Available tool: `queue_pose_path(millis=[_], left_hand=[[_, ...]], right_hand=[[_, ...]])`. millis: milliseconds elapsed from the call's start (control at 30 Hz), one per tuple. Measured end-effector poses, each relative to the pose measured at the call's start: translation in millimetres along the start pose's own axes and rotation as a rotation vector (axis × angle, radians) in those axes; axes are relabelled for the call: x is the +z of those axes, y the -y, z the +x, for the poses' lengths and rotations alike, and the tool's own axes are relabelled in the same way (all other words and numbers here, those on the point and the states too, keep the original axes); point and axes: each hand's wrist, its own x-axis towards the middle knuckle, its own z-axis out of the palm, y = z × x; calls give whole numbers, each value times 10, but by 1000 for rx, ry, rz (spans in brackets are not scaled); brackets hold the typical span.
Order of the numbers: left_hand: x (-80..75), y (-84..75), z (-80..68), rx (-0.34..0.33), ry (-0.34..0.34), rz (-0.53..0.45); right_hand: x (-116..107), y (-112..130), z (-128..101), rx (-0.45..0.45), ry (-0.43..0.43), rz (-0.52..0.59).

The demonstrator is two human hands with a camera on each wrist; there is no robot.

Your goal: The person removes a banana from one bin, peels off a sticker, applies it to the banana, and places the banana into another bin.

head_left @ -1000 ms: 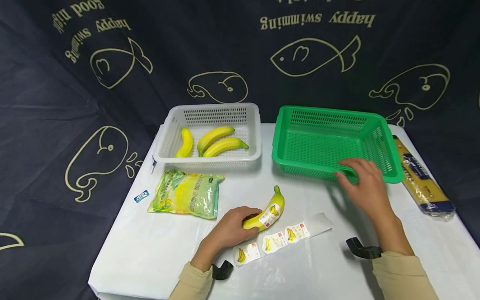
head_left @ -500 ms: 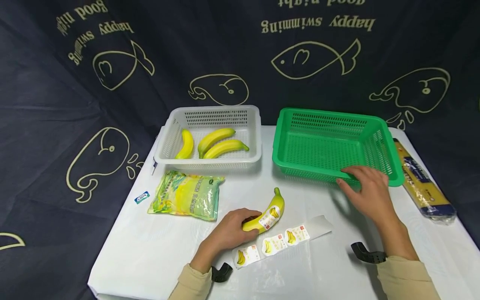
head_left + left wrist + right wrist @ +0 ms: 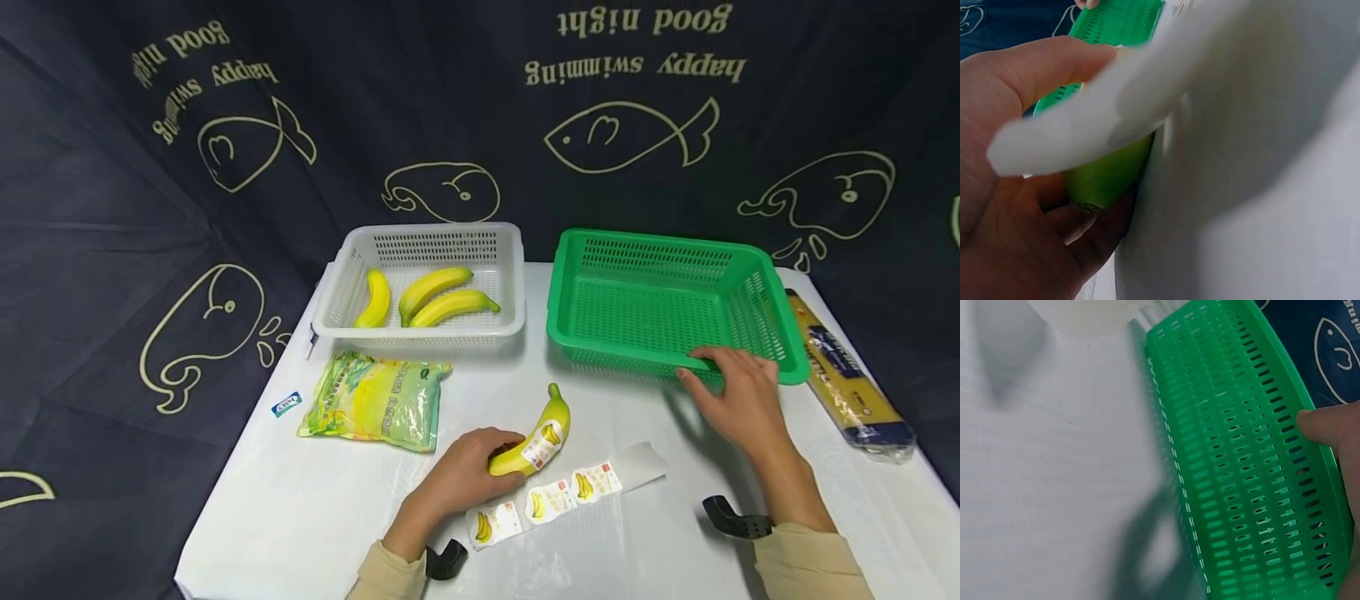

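In the head view my left hand [image 3: 476,471] grips the lower end of a yellow banana [image 3: 557,412] on the white table. The banana bears a white label [image 3: 542,444] with a banana picture. Beside it lies a strip of similar labels [image 3: 551,500]. In the left wrist view the thumb and fingers are around the banana's greenish end [image 3: 1107,178], partly hidden by a blurred white strip [image 3: 1079,137]. My right hand [image 3: 742,396] holds the near rim of a green basket [image 3: 600,354], its thumb outside the wall [image 3: 1260,475] in the right wrist view.
A white basket [image 3: 420,333] at the back left holds several bananas [image 3: 453,307]. In front of it lies a yellow-green bag [image 3: 378,400], with a small blue-green packet [image 3: 287,404] to its left. A yellow and blue package [image 3: 855,379] lies along the right edge. Dark cloth hangs behind.
The head view has tilted, so everything sits slightly lower. My right hand has shifted a little to the right along the basket rim. The left hand keeps its hold on the banana.
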Motion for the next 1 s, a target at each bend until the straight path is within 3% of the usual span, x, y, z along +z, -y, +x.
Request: queue_pose_path(millis=[533, 733, 867, 1000], left_hand=[[-5, -114, 39, -3, -4, 111], [-55, -142, -13, 8, -2, 49], [-179, -215, -30, 51, 13, -5], [-347, -356, 18, 142, 6, -8]], right_hand=[[-74, -49, -30, -16, -6, 1], [-71, -39, -61, 0, 8, -5], [-68, -29, -69, 4, 10, 0], [-63, -40, -59, -1, 2, -3]])
